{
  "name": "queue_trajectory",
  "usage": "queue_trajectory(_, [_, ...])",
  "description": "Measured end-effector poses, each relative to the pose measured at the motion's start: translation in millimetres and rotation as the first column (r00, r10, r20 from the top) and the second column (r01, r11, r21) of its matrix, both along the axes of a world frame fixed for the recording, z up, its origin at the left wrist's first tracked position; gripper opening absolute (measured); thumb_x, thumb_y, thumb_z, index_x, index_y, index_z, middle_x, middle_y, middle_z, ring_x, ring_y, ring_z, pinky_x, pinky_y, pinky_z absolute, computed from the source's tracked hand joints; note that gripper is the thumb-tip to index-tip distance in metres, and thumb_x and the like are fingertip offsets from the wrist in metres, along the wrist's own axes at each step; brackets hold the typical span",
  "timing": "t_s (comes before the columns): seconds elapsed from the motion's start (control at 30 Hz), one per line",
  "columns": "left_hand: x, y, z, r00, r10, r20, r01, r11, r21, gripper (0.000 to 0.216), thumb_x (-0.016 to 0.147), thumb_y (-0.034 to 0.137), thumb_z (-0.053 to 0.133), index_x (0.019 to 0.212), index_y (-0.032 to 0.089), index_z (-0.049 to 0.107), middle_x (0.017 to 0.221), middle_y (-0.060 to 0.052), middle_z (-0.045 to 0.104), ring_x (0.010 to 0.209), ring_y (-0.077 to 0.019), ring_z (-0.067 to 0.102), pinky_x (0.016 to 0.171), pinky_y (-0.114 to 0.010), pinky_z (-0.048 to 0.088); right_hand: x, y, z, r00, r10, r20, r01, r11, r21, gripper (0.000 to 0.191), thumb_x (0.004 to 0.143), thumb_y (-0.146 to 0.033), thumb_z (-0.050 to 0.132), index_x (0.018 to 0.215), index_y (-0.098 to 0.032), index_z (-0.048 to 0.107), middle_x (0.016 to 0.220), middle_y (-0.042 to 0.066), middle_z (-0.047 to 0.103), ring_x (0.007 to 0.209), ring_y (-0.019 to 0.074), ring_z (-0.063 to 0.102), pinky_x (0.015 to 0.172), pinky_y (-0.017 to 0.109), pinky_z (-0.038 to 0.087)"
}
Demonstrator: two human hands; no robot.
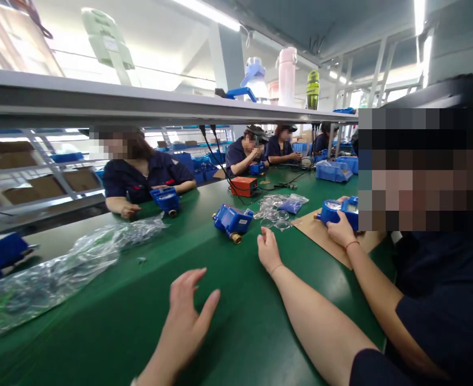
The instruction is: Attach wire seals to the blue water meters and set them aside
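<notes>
My left hand [186, 313] hovers palm down over the green table top [228, 321], fingers spread, holding nothing. My right hand is out of view. The nearest object is a blue water meter with brass fittings [233, 221], lying on the table well beyond my hand. A co-worker close on my right rests one hand [269, 251] on the table near that meter. Their other hand [340, 228] grips a second blue meter [336, 210] on a sheet of brown cardboard [320, 236].
Crumpled clear plastic bags [71, 257] stretch along the left. More clear bags [276, 210] and an orange box [244, 185] lie mid-table. Across the table a person holds a blue meter [166, 198]. Further people work behind. Blue bins [332, 170] stand far right, and bottles stand on the overhead shelf [159, 107].
</notes>
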State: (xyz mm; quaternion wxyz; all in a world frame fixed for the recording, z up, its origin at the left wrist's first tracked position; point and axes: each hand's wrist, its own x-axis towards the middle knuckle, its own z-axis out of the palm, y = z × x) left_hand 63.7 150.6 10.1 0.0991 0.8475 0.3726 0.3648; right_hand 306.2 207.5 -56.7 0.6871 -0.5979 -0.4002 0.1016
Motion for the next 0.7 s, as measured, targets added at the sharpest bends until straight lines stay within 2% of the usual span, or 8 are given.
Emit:
queue_trajectory(0.1, [74.4,96.7,15.0,0.996,0.028,-0.08,-0.027,0.999,0.02,0.058,0.081,0.047,0.05,0.129,0.018,0.034,0.129,-0.014,0.031,0.125,-0.03,0.032,0.104,-0.048,0.031,7.1,15.5,-9.6,1.0,0.015,0.024,-0.015,1.0,0.009,0.033,0.086,-0.024,0.04,0.115,-0.015,0.052,0.112,0.013,0.054,0.102,0.0214,0.053,0.093,0.04,0.042])
queue_trajectory(0.2, [123.4,181.9,22.3,0.991,0.028,-0.13,-0.025,0.999,0.022,0.075,0.07,0.048,0.063,0.131,0.014,0.035,0.138,-0.018,0.022,0.132,-0.0382,0.015,0.108,-0.054,0.015,-0.5,18.4,-14.4,0.998,0.036,0.056,-0.037,0.999,0.015,0.032,0.085,-0.024,0.041,0.114,-0.016,0.052,0.107,0.012,0.055,0.095,0.0209,0.055,0.089,0.038,0.045])
queue_trajectory(0.27, [140.3,219.4,21.4,0.986,-0.016,-0.164,0.013,1.0,-0.018,0.083,0.059,0.049,0.072,0.127,0.013,0.041,0.137,-0.019,0.027,0.131,-0.0419,0.014,0.107,-0.057,0.014,-3.7,17.5,-15.6,0.997,0.042,0.062,-0.042,0.999,0.003,0.031,0.085,-0.026,0.042,0.113,-0.016,0.052,0.104,0.012,0.054,0.09,0.0209,0.055,0.084,0.037,0.047])
queue_trajectory(0.33, [147.0,238.2,17.6,0.978,-0.095,-0.184,0.085,0.995,-0.061,0.076,0.055,0.049,0.074,0.118,0.016,0.05,0.129,-0.015,0.041,0.128,-0.0395,0.024,0.107,-0.056,0.012,-3.7,16.7,-15.8,0.998,0.033,0.051,-0.032,0.999,-0.019,0.031,0.085,-0.028,0.042,0.112,-0.016,0.052,0.103,0.012,0.054,0.085,0.0211,0.055,0.08,0.038,0.047])
queue_trajectory(0.4, [145.6,240.4,13.0,0.972,-0.165,-0.169,0.152,0.985,-0.087,0.059,0.06,0.048,0.071,0.109,0.018,0.055,0.119,-0.009,0.051,0.122,-0.0328,0.036,0.109,-0.051,0.011,-2.0,16.2,-15.1,1.0,0.015,0.026,-0.014,0.999,-0.041,0.032,0.086,-0.029,0.04,0.112,-0.014,0.051,0.102,0.013,0.053,0.081,0.0211,0.055,0.077,0.039,0.047])
queue_trajectory(0.5, [131.0,223.0,4.4,0.983,-0.171,-0.061,0.164,0.981,-0.101,0.05,0.071,0.047,0.062,0.11,0.017,0.052,0.118,-0.009,0.05,0.117,-0.0269,0.041,0.109,-0.045,0.017,0.6,14.7,-12.7,0.999,-0.023,-0.024,0.022,0.998,-0.06,0.034,0.087,-0.033,0.038,0.112,-0.012,0.049,0.101,0.015,0.052,0.086,0.0235,0.054,0.079,0.042,0.045])
queue_trajectory(0.6, [107.4,189.3,-4.9,0.993,-0.075,0.093,0.087,0.987,-0.138,0.054,0.076,0.046,0.058,0.118,0.015,0.042,0.126,-0.013,0.041,0.118,-0.0274,0.039,0.104,-0.044,0.027,3.4,10.8,-9.9,0.996,-0.034,-0.078,0.03,0.998,-0.05,0.04,0.089,-0.038,0.036,0.117,-0.012,0.047,0.104,0.016,0.051,0.09,0.0236,0.053,0.084,0.042,0.044])
queue_trajectory(0.7, [83.7,138.2,-2.5,0.977,0.031,0.212,0.016,0.976,-0.217,0.052,0.081,0.046,0.053,0.121,0.016,0.039,0.126,-0.013,0.041,0.113,-0.0269,0.045,0.097,-0.043,0.037,6.6,5.9,-8.0,0.994,0.048,-0.094,-0.048,0.999,0.0,0.045,0.089,-0.043,0.035,0.123,-0.015,0.046,0.115,0.015,0.05,0.096,0.0208,0.053,0.089,0.038,0.042])
